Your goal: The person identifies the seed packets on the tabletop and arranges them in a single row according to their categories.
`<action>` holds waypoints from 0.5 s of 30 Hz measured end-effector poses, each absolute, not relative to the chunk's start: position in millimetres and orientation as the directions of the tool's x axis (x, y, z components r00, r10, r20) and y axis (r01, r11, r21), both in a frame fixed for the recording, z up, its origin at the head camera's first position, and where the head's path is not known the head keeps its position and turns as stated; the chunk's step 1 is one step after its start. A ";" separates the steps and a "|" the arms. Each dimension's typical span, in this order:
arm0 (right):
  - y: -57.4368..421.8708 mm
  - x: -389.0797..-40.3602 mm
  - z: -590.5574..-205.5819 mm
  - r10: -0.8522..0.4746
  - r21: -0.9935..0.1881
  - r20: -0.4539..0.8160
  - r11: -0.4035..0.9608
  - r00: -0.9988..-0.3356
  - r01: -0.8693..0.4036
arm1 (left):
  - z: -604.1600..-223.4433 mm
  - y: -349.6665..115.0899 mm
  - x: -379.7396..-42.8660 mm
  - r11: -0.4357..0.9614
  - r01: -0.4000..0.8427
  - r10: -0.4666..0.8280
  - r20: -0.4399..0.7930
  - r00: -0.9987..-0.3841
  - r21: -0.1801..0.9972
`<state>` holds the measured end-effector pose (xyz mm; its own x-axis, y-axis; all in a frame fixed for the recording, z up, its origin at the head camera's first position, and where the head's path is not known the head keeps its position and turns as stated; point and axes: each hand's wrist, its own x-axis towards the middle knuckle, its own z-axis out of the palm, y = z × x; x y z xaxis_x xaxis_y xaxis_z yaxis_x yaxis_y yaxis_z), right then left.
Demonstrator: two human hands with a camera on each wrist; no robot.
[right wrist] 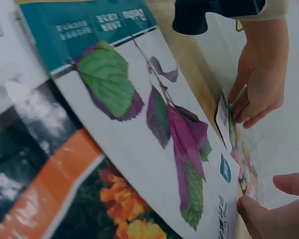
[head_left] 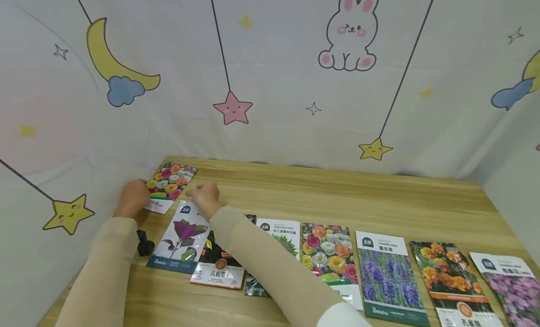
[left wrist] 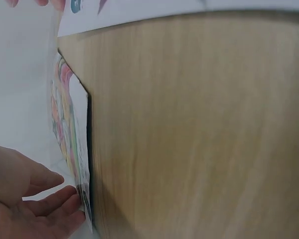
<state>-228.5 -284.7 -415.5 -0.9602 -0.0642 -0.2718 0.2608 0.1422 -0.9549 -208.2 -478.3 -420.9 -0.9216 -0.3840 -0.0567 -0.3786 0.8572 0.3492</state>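
Note:
At the back left corner of the table lies a seed packet printed with roses in many colours. My left hand is at its left edge; in the left wrist view the fingertips touch the packet near a corner, thumb a little apart from them. My right hand hovers by the packet's right side, above the top of a seed packet with purple leaves. In the right wrist view its thumb and index finger stand apart, holding nothing.
To the right runs a row of seed packets: marigold, sunflower, another rose-patterned one, lavender-blue flowers, a second marigold and pink flowers. A white printed curtain hangs behind the wooden table.

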 end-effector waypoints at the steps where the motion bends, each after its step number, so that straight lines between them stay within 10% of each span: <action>1: -285.0 -230.2 -415.9 -0.062 -0.956 -0.267 0.145 -0.962 0.256 | -421.0 -478.0 -209.6 0.862 -0.377 -0.381 -0.059 -0.923 0.340; 15: -293.7 -239.8 -420.2 -0.155 -0.923 -0.333 -0.148 -0.930 0.355 | -424.9 -477.0 -209.1 0.861 -0.387 -0.383 -0.080 -0.920 0.330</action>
